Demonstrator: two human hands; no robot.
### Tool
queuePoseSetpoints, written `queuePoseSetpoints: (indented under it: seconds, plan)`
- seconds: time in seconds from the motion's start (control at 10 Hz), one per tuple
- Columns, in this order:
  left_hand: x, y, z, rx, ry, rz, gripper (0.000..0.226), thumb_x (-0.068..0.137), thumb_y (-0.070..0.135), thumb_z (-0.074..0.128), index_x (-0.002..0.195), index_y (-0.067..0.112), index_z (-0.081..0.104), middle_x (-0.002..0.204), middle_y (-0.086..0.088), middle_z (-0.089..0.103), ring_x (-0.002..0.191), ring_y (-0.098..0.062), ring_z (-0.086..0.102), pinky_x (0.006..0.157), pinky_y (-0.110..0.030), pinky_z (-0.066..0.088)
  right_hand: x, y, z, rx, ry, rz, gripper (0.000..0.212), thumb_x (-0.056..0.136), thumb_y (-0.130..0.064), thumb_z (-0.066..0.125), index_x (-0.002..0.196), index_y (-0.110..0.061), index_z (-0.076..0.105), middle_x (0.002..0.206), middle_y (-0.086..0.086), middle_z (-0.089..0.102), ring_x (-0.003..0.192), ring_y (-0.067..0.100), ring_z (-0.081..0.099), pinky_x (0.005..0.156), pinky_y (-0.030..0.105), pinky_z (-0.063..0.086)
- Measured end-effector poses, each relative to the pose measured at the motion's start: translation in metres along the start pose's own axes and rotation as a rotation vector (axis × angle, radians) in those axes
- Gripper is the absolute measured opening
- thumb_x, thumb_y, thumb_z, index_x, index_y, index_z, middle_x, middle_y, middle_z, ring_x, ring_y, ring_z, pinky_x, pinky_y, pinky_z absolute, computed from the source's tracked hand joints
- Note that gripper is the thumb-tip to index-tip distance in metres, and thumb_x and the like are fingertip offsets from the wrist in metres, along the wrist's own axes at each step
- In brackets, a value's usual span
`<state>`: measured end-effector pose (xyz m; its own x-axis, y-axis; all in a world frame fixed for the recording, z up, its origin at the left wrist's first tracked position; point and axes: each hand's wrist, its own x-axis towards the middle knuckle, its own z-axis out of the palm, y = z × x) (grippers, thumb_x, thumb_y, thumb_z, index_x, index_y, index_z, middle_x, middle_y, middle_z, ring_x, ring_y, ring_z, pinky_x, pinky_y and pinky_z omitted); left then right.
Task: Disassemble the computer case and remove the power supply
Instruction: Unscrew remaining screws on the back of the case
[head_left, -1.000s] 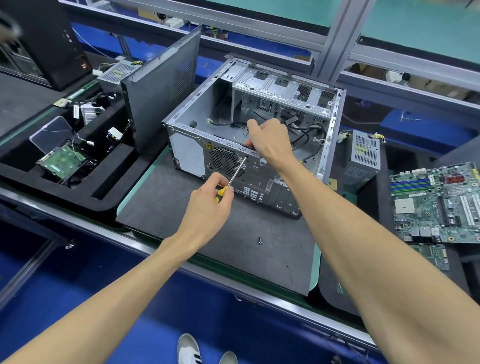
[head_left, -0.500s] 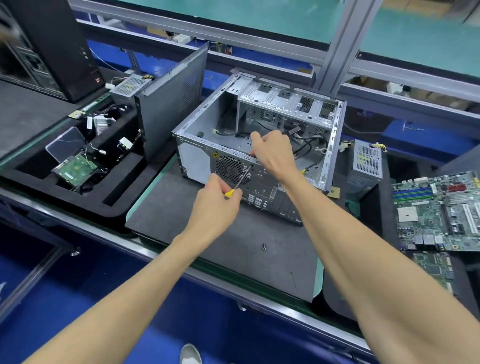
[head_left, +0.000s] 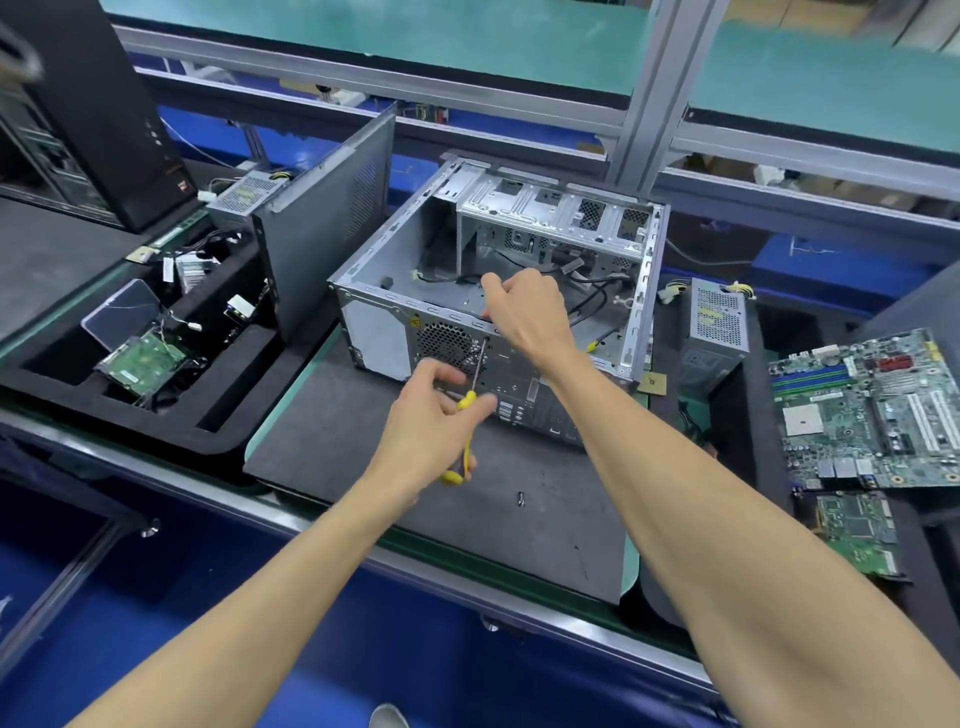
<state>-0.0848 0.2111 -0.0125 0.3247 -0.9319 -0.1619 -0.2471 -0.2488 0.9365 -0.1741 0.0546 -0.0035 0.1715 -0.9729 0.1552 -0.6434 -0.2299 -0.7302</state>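
Left hand (head_left: 431, 415) grasps the yellow-handled steel screwdriver (head_left: 470, 402), shaft rising to a screw near the top edge of the rear panel of the open grey steel computer case (head_left: 384, 338) at mid-counter; keep the shaft square to the screw head and press inward while turning, or the tip may cam out. Right hand (head_left: 524, 317) pinches the case's near top rail, steadying it; maintain that hold. A loose grey box-shaped power supply (head_left: 719, 322) stands just right of the case.
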Motion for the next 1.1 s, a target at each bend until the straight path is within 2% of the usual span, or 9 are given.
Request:
queuePoseSetpoints:
  seconds: [0.1,0.2,0.4,0.5,0.6,0.8,0.9,1.0,1.1]
  plan:
    - [0.014,0.014,-0.006,-0.531,-0.203,-0.475,0.030,0.100,0.038,0.054,0.098,0.008,0.053,0.053,0.000,0.042,0.033,-0.013,0.029,0.034,-0.017,0.023,0.000,0.000,0.000,-0.003,0.016,-0.011,0.051,0.091,-0.031,0.045,0.044,-0.013,0.033,0.069,0.022,0.070,0.059,0.036,0.054,0.061,0.034,0.048]
    - [0.024,0.024,-0.021,-0.775,-0.351,-0.603,0.024,0.097,0.028,0.040,0.085,0.010,0.051,0.046,0.006,0.024,0.032,-0.012,0.022,0.031,-0.018,0.017,-0.001,-0.002,0.001,-0.014,0.014,-0.021,0.050,0.091,-0.030,0.045,0.045,-0.011,0.037,0.061,0.020,0.065,0.054,0.030,0.046,0.056,0.033,0.041]
    - [0.003,-0.001,0.000,1.101,0.163,0.257,0.019,0.101,0.032,0.037,0.091,0.020,0.048,0.072,-0.004,0.064,0.070,-0.034,0.064,0.058,-0.033,0.032,-0.004,-0.003,0.000,-0.044,0.029,-0.039,0.048,0.090,-0.027,0.046,0.046,-0.014,0.030,0.044,0.001,0.028,0.047,0.022,0.024,0.047,0.030,0.027]
    - [0.011,0.004,0.000,0.503,0.055,0.034,0.021,0.097,0.031,0.036,0.093,0.016,0.050,0.071,-0.009,0.059,0.065,-0.031,0.051,0.063,-0.035,0.034,-0.006,-0.003,-0.002,-0.042,0.031,-0.043,0.048,0.090,-0.026,0.047,0.047,-0.014,0.028,0.045,0.002,0.026,0.048,0.022,0.024,0.046,0.030,0.026]
    - [0.022,0.015,-0.012,-0.326,-0.243,-0.378,0.031,0.099,0.020,0.030,0.095,0.003,0.057,0.052,-0.006,0.041,0.042,-0.019,0.035,0.044,-0.024,0.029,-0.005,-0.003,-0.003,-0.048,0.024,-0.042,0.049,0.091,-0.026,0.047,0.047,-0.013,0.029,0.045,0.004,0.027,0.049,0.024,0.027,0.047,0.031,0.027]
    - [0.014,0.018,-0.035,-0.924,-0.494,-0.600,0.022,0.091,0.014,0.060,0.112,0.007,0.057,0.067,0.001,0.043,0.033,-0.005,0.029,0.023,-0.016,0.020,-0.005,-0.003,-0.002,-0.056,0.016,-0.027,0.049,0.091,-0.027,0.047,0.046,-0.011,0.034,0.046,0.006,0.035,0.049,0.027,0.033,0.048,0.031,0.029]
    - [0.007,0.009,-0.016,0.120,-0.163,-0.155,0.009,0.099,0.024,0.055,0.098,0.015,0.052,0.065,0.002,0.047,0.041,-0.016,0.039,0.037,-0.023,0.030,-0.006,-0.003,-0.001,-0.054,0.022,-0.036,0.048,0.090,-0.026,0.047,0.047,-0.011,0.034,0.045,0.006,0.034,0.047,0.025,0.030,0.047,0.030,0.030]
    - [0.003,-0.003,-0.010,0.834,0.141,0.233,0.013,0.098,0.035,0.050,0.099,0.024,0.043,0.072,0.005,0.056,0.067,-0.028,0.048,0.060,-0.035,0.037,-0.006,-0.004,-0.001,-0.046,0.019,-0.036,0.050,0.091,-0.026,0.048,0.046,-0.011,0.033,0.043,0.004,0.031,0.046,0.023,0.028,0.046,0.029,0.028]
    - [0.008,0.003,-0.012,0.300,0.036,0.013,0.015,0.095,0.030,0.050,0.100,0.019,0.059,0.065,0.009,0.051,0.060,-0.021,0.048,0.052,-0.030,0.037,-0.006,-0.003,-0.002,-0.055,0.022,-0.027,0.050,0.092,-0.027,0.047,0.046,-0.011,0.034,0.044,0.005,0.035,0.048,0.025,0.032,0.048,0.030,0.029]
